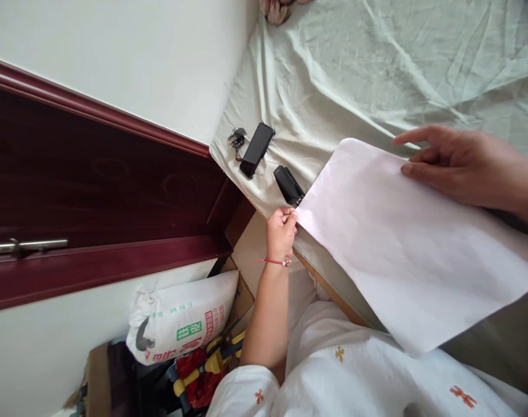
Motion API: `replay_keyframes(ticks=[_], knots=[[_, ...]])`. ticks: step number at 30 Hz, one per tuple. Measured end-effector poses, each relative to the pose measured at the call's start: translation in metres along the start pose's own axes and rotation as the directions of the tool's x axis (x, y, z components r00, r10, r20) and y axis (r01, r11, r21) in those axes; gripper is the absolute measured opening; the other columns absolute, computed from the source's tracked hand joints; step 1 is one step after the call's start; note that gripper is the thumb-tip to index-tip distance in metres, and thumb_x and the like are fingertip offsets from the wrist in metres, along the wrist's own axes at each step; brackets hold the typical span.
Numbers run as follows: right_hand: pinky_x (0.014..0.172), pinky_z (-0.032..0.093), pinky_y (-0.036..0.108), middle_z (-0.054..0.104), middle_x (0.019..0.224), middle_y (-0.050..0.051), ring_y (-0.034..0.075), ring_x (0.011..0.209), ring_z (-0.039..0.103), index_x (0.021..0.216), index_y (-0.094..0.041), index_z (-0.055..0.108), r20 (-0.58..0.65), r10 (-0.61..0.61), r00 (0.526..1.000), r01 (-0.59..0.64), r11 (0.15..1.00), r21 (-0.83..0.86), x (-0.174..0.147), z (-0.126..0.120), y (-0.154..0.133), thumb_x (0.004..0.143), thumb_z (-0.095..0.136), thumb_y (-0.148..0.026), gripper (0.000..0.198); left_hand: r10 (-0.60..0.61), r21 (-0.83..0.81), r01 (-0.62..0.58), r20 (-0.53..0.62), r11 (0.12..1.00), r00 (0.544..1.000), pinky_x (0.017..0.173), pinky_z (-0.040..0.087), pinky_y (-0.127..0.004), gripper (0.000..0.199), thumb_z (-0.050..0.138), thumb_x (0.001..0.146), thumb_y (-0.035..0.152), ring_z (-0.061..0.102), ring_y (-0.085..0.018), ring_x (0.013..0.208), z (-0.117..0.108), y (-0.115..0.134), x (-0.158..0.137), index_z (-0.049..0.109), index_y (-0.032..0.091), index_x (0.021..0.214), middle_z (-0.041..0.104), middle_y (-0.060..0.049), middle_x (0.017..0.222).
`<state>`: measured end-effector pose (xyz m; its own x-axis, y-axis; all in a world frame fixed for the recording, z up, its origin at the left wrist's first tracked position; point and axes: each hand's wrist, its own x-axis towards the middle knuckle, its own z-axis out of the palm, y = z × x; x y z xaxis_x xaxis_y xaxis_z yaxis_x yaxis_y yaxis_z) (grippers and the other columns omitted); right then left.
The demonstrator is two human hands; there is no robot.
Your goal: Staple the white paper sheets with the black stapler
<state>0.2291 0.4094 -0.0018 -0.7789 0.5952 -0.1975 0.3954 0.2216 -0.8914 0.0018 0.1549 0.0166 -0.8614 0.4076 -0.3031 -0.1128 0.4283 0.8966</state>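
- Left hand (pixel 281 227): thumb and fingers pinch one corner of the paper sheet (pixel 403 231).
- Right hand (pixel 457 165): blurred, fingers loosely bent, thumb at the sheet's far edge; can't tell if gripping.
- Paper sheet: crosses the near edge of the bed (pixel 420 63), partly over the white clothing (pixel 354 370).
- Black object (pixel 288 185): on bed, just beside left hand.
- Phone (pixel 257 150), small dark bundle (pixel 236 138): nearer bed's corner, by the wall (pixel 128 69).
- Printed sack (pixel 185 318): off the bed.
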Motion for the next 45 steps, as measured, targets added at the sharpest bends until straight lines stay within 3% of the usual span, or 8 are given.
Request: replay_keyframes(ticks=[5, 10, 15, 17, 21, 26, 40, 45], knots=[[0.055, 0.043, 0.028, 0.071, 0.077, -0.001, 0.012, 0.056, 0.056, 0.118, -0.031, 0.078, 0.050, -0.134, 0.990, 0.140, 0.981, -0.134, -0.005, 0.002, 0.002, 0.089, 0.056, -0.065, 0.050, -0.013, -0.004, 0.013, -0.069, 1.000, 0.998, 0.042, 0.019, -0.018, 0.020, 0.078, 0.072, 0.023, 0.031, -0.002, 0.042, 0.005, 0.006, 0.001, 0.061, 0.016, 0.079, 0.044, 0.011, 0.055], [0.063, 0.047, 0.026, 0.077, 0.088, -0.004, 0.011, 0.065, 0.064, 0.111, -0.030, 0.082, 0.021, -0.256, 0.966, 0.256, 0.951, -0.172, -0.006, 0.002, 0.006, 0.092, 0.054, -0.054, 0.041, 0.040, 0.031, -0.036, -0.128, 0.999, 0.991, 0.043, 0.022, -0.018, 0.013, 0.072, 0.076, 0.022, 0.034, -0.004, 0.043, 0.007, 0.001, 0.008, 0.061, 0.016, 0.079, 0.048, 0.009, 0.057], [0.066, 0.049, 0.027, 0.077, 0.087, -0.005, 0.010, 0.063, 0.063, 0.110, -0.030, 0.082, -0.026, -0.388, 0.921, 0.375, 0.905, -0.203, -0.005, 0.004, 0.009, 0.095, 0.054, -0.047, 0.036, 0.228, 0.255, -0.187, -0.140, 0.949, 0.964, 0.060, 0.046, -0.022, 0.007, 0.068, 0.082, 0.021, 0.058, -0.011, 0.060, 0.004, -0.012, 0.016, 0.064, 0.017, 0.086, 0.064, 0.001, 0.070], [0.070, 0.051, 0.028, 0.078, 0.090, -0.005, 0.011, 0.065, 0.065, 0.109, -0.029, 0.083, -0.014, -0.392, 0.920, 0.381, 0.901, -0.209, -0.004, 0.005, 0.009, 0.094, 0.052, -0.045, 0.037, 0.384, 0.380, -0.304, -0.156, 0.874, 0.910, 0.074, 0.055, -0.028, 0.015, 0.064, 0.086, 0.020, 0.068, -0.016, 0.076, 0.000, -0.015, 0.014, 0.068, 0.016, 0.099, 0.073, -0.006, 0.086], [0.075, 0.054, 0.030, 0.078, 0.092, -0.004, 0.013, 0.065, 0.065, 0.108, -0.030, 0.083, 0.005, -0.359, 0.933, 0.351, 0.909, -0.225, -0.001, 0.003, 0.009, 0.090, 0.050, -0.044, 0.040, 0.714, 0.606, -0.567, -0.002, 0.558, 0.700, 0.107, 0.054, -0.038, 0.046, 0.052, 0.094, 0.017, 0.068, -0.024, 0.125, -0.008, -0.013, 0.005, 0.063, 0.016, 0.139, 0.066, -0.018, 0.143], [0.072, 0.053, 0.033, 0.079, 0.095, -0.005, 0.015, 0.070, 0.069, 0.104, -0.034, 0.082, -0.002, -0.310, 0.951, 0.300, 0.923, -0.241, 0.001, 0.001, 0.011, 0.087, 0.049, -0.049, 0.040, 0.777, 0.572, -0.751, 0.289, 0.330, 0.560, 0.130, 0.038, -0.039, 0.060, 0.036, 0.096, 0.005, 0.050, -0.019, 0.152, -0.012, -0.016, 0.006, 0.061, 0.020, 0.149, 0.061, -0.011, 0.156], [0.070, 0.049, 0.038, 0.078, 0.090, -0.001, 0.018, 0.067, 0.066, 0.105, -0.033, 0.082, -0.001, -0.303, 0.953, 0.293, 0.921, -0.257, 0.000, 0.002, 0.011, 0.086, 0.048, -0.050, 0.043, 0.751, 0.667, -0.634, 0.165, 0.392, 0.639, 0.137, 0.018, -0.056, 0.068, 0.036, 0.086, 0.000, 0.051, -0.022, 0.153, -0.005, -0.033, 0.004, 0.073, 0.026, 0.136, 0.071, -0.007, 0.146], [0.068, 0.047, 0.038, 0.077, 0.087, -0.001, 0.018, 0.064, 0.063, 0.105, -0.034, 0.080, 0.004, -0.291, 0.957, 0.282, 0.925, -0.255, -0.002, 0.002, 0.009, 0.088, 0.047, -0.054, 0.042, 0.696, 0.573, -0.662, 0.207, 0.483, 0.688, 0.133, 0.033, -0.045, 0.070, 0.041, 0.083, 0.002, 0.050, -0.020, 0.153, -0.005, -0.029, 0.005, 0.065, 0.024, 0.145, 0.060, -0.008, 0.158]])
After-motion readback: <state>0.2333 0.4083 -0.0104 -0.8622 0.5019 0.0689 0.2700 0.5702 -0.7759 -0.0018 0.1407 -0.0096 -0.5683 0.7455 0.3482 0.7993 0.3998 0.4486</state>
